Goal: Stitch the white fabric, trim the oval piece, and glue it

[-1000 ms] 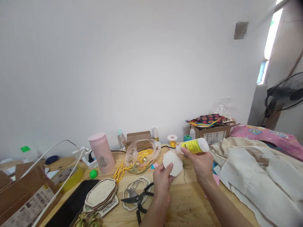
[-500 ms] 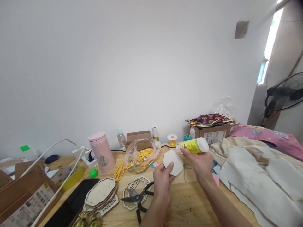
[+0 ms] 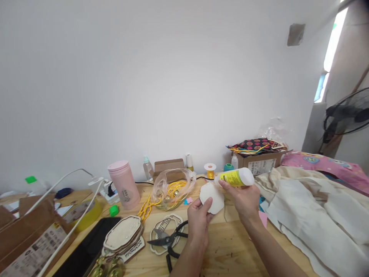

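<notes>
A pale, scallop-edged flat panel [image 3: 215,198] is pinched between the thumb and fingers of my left hand [image 3: 199,215], tilted above the table. My right hand [image 3: 245,200] grips a white glue bottle with a yellow-green label [image 3: 232,178], lying nearly sideways. The bottle's narrow end points left at the panel's upper right edge; whether it touches I cannot tell. Left of my left hand, black-handled scissors [image 3: 165,240] rest on fretwork wooden frames [image 3: 173,221]. Farther left is a stack of similar scalloped wooden panels [image 3: 122,234].
Behind my hands are a plastic bag of yellow cords [image 3: 173,192], a gold thread spool [image 3: 210,171] and a small open box [image 3: 168,167]. A pink tumbler [image 3: 123,184], phone [image 3: 86,248] and carton [image 3: 31,238] stand left. Cream cloth [image 3: 319,207] covers the right.
Almost nothing differs. The panel and both hands hold nearly the same place, with only a slight shift of the whole view.
</notes>
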Action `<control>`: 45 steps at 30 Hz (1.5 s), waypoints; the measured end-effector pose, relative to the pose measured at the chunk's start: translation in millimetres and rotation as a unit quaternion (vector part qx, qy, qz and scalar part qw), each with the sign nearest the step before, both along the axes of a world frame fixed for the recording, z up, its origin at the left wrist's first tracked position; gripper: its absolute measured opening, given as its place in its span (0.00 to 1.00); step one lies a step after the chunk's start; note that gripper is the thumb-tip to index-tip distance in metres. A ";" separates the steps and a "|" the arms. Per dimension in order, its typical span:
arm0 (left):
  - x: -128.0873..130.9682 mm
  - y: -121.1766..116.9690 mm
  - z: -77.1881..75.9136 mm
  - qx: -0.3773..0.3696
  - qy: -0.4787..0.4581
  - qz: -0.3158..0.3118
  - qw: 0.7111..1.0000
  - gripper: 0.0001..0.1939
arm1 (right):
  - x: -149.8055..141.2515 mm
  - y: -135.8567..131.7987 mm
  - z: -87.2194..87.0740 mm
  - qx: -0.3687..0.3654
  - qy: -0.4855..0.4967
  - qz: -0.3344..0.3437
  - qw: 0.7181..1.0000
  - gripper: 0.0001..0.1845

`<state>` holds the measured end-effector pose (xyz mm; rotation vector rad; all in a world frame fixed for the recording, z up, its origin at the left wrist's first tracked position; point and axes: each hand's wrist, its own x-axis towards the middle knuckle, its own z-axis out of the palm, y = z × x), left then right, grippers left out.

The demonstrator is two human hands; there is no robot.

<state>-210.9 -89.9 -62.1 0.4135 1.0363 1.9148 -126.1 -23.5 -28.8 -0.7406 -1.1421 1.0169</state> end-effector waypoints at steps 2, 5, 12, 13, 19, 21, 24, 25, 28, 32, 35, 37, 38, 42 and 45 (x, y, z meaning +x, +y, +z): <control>-0.5 -0.2 -0.2 0.003 -0.002 -0.003 1.000 0.13 | -1.2 -1.8 -0.4 -0.001 -0.011 0.009 1.000 0.19; -0.7 -0.3 0.0 0.004 -0.005 -0.001 1.000 0.14 | -1.2 -2.3 -1.5 -0.004 -0.028 0.011 1.000 0.19; -0.4 0.0 -0.5 -0.001 -0.003 -0.003 1.000 0.15 | -3.2 -8.6 1.6 -0.014 -0.021 0.009 1.000 0.20; -0.7 0.0 -0.7 0.000 -0.003 -0.006 1.000 0.16 | -4.4 -11.0 2.5 -0.020 -0.023 0.023 0.999 0.19; -0.8 0.2 0.5 -0.002 0.000 -0.004 1.000 0.16 | -3.6 -10.4 2.6 -0.020 -0.019 0.013 1.000 0.20; -0.3 0.6 0.8 -0.004 0.002 -0.003 1.000 0.16 | -3.1 -10.5 3.4 -0.020 -0.013 0.022 0.999 0.20; -0.3 1.2 -0.3 -0.008 0.004 -0.007 1.000 0.16 | -4.6 -16.3 6.8 -0.024 -0.015 0.060 0.998 0.19; -0.5 1.4 -1.0 -0.009 0.004 -0.008 1.000 0.15 | -5.1 -18.1 7.8 -0.023 -0.019 0.070 0.997 0.18; -1.3 1.6 -2.6 -0.008 0.003 -0.010 1.000 0.16 | -5.0 -18.1 7.7 -0.018 -0.027 0.051 0.998 0.18; -1.4 1.1 -3.0 -0.002 0.003 -0.009 1.000 0.16 | -2.8 -12.7 4.7 -0.012 -0.026 0.033 0.999 0.18; -1.3 0.9 -2.8 -0.003 0.005 -0.011 1.000 0.15 | -2.9 -14.6 6.2 -0.014 -0.037 0.053 0.998 0.18; -1.3 0.9 -2.5 -0.003 0.005 -0.012 1.000 0.15 | -3.0 -16.1 7.4 -0.013 -0.052 0.049 0.997 0.17; -1.2 1.0 -2.4 -0.003 0.005 -0.012 1.000 0.15 | -2.8 -16.1 7.6 -0.010 -0.057 0.041 0.997 0.18; -1.0 0.6 -2.0 0.001 0.007 -0.013 1.000 0.16 | -0.8 -13.5 7.1 0.001 -0.054 0.041 0.998 0.18; -1.0 -0.1 -1.9 -0.001 0.012 -0.016 1.000 0.16 | 0.2 -15.7 9.9 0.000 -0.063 0.070 0.996 0.17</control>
